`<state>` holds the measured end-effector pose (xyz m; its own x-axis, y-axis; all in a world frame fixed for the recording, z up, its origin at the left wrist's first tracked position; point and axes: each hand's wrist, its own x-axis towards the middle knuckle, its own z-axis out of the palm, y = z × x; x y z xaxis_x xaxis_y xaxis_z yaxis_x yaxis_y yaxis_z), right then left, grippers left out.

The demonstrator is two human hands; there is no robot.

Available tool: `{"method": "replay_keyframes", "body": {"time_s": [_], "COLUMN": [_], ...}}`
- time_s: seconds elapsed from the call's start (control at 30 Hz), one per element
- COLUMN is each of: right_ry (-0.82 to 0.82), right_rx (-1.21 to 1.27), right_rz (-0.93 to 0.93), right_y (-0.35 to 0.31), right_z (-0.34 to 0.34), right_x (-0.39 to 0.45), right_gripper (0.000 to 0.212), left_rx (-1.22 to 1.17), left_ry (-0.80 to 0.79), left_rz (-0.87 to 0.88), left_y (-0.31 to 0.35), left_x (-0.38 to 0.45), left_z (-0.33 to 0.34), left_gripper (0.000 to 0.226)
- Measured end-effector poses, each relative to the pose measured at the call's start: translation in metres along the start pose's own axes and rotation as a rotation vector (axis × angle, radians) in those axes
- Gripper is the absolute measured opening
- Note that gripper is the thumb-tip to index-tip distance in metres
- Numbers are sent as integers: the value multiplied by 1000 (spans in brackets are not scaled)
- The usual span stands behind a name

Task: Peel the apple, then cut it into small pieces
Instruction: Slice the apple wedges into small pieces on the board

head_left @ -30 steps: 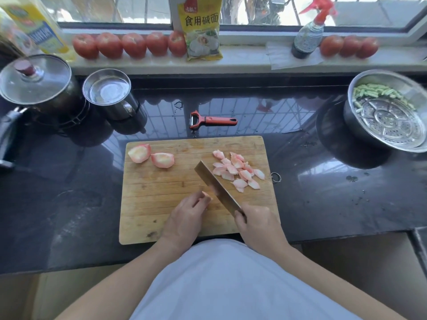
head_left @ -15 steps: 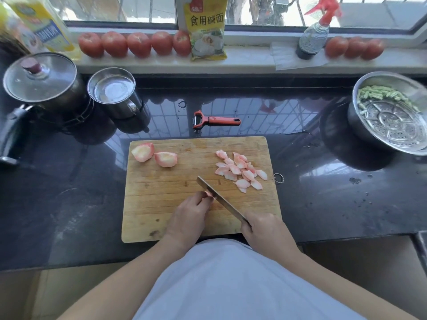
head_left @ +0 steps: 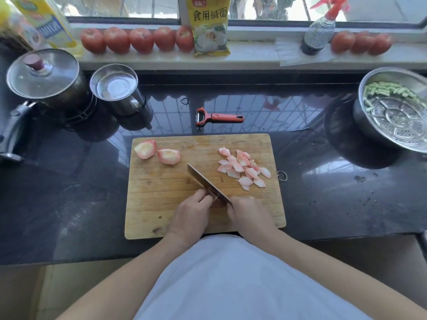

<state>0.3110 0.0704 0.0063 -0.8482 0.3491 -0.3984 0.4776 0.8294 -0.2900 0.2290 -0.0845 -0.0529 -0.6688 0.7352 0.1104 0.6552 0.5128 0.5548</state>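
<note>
On the cutting board (head_left: pixel 161 204), near its front edge, the left hand (head_left: pixel 189 218) has its fingers (head_left: pixel 203 198) curled down tight against the knife (head_left: pixel 205 183); whatever apple piece they pin is hidden beneath them. The right hand (head_left: pixel 249 215) grips the knife's handle, the blade angled toward the board's middle. 2 peeled apple wedges (head_left: pixel 157 152) lie at the board's far left corner, and a heap of small apple pieces (head_left: pixel 242 168) sits at its right side. A red peeler (head_left: pixel 217 116) lies on the counter (head_left: pixel 323 192) just beyond the board.
</note>
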Motion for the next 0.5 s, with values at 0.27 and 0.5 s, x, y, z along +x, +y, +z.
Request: {"method": "replay_keyframes", "body": {"time_s": [0.27, 0.5], "right_ry": [-6, 29], "right_rx": [158, 64], "right_rz": [3, -31], "right_y": [28, 31], "right_z": [-12, -11], "right_x": [-35, -42], "right_gripper": [33, 31], "left_rx": [-135, -292], "left_ry": [-56, -211], "left_rz": [-414, -799], "left_y": [18, 26], "left_x": [3, 27], "left_z": [-5, -7], "left_gripper": [20, 24]}}
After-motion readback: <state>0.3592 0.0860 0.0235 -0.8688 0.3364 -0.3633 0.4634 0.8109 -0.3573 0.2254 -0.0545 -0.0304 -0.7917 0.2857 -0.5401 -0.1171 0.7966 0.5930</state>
